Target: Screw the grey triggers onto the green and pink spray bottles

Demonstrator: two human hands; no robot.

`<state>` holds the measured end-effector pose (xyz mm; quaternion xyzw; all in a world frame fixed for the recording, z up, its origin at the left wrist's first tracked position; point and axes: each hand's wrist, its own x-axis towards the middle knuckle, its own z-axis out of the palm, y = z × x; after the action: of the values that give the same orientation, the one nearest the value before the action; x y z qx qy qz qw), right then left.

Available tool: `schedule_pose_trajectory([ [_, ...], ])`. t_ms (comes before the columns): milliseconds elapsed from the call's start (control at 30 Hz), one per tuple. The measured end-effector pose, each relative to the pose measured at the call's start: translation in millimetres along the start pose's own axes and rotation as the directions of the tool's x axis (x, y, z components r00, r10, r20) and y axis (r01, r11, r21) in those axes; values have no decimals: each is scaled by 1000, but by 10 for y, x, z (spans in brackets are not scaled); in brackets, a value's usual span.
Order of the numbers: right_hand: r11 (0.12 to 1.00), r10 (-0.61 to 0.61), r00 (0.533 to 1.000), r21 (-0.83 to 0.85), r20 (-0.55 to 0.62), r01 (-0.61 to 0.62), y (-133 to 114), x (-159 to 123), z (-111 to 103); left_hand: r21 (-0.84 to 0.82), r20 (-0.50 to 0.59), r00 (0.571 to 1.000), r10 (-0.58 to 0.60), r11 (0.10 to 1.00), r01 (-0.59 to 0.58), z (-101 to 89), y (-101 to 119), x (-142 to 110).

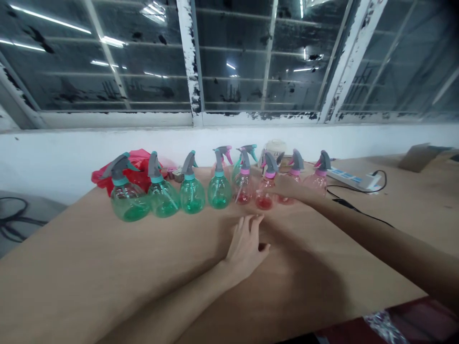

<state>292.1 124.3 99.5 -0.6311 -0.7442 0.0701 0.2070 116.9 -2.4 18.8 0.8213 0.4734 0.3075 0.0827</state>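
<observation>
Clear spray bottles stand in a row on the table. To the left are green ones, among them a green spray bottle with a grey and teal trigger head. To the right are pink ones. My right hand reaches across from the right, its fingers against a pink spray bottle with a grey and pink head. This hand partly covers another pink spray bottle behind it. My left hand is open and holds nothing, fingers spread just above or on the table, in front of the row.
Behind the row are a red plastic bag, a round translucent container and two more spray bottles. A white power strip with a black cable lies at right, near a cardboard piece. The wooden table meets a white wall under windows.
</observation>
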Motion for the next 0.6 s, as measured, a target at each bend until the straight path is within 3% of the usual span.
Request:
schedule_pose_trajectory([
  [100,998,45,998,-54,53,-42,-38,59,-17,45,22,1000,-15,999,14,-11,25,-3],
  [300,997,59,998,-56,16,-58,-47,104,5,73,54,998,-43,997,39,-4,44,-1],
  [467,996,84,994,-38,-64,-86,-85,73,64,56,74,996,-48,997,44,-8,34,1],
  [600,997,73,986,-3,-152,-74,-35,-120,-32,63,81,996,-45,997,40,-9,23,-4],
])
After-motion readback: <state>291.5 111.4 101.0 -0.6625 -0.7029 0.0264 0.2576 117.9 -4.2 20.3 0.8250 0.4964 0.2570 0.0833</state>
